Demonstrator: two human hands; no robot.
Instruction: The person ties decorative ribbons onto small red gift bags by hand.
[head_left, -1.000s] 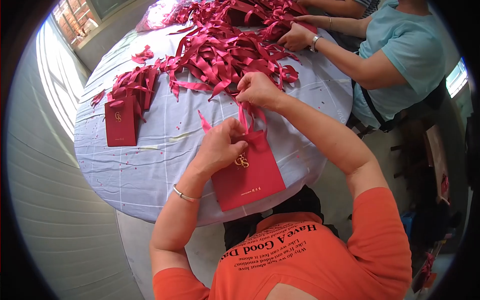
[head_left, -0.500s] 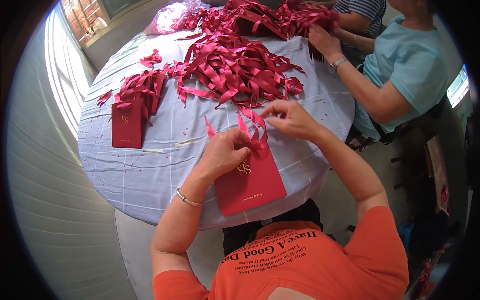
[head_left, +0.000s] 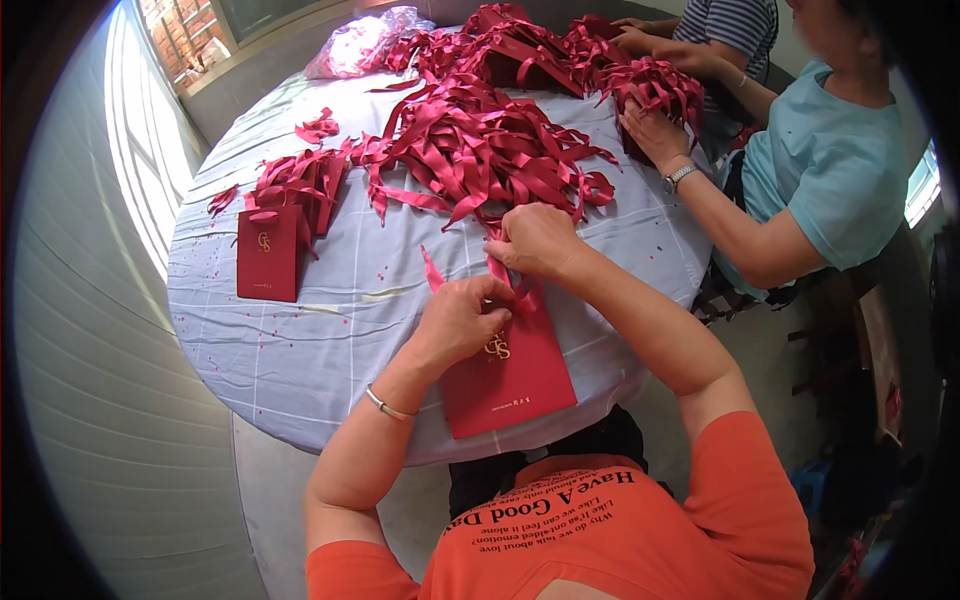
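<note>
Two hands on one red bag, ribbon going in

Both hands are at the top edge of the flat red paper gift bag (head_left: 510,375), which lies at the lower centre of the frame, right on the near rim of the round table (head_left: 300,350) under its pale checked cloth. Left hand (head_left: 458,318) is curled, fingers pressed down on the bag's upper left corner, pinning it. Right hand (head_left: 535,240) is closed, fingertips pinching a red satin ribbon (head_left: 500,272) just above the bag's mouth. One loose ribbon tail (head_left: 432,270) pokes up and left. The bag looks crisp, deep red, a small gold emblem at its middle, bottom edge overhanging the table. That's the risk: ease the left hand's pressure and it could slide off. Pull too hard and the ribbon may tear the paper. Big ribbon heap (head_left: 480,150) sits upper centre, so a snag is possible
</note>
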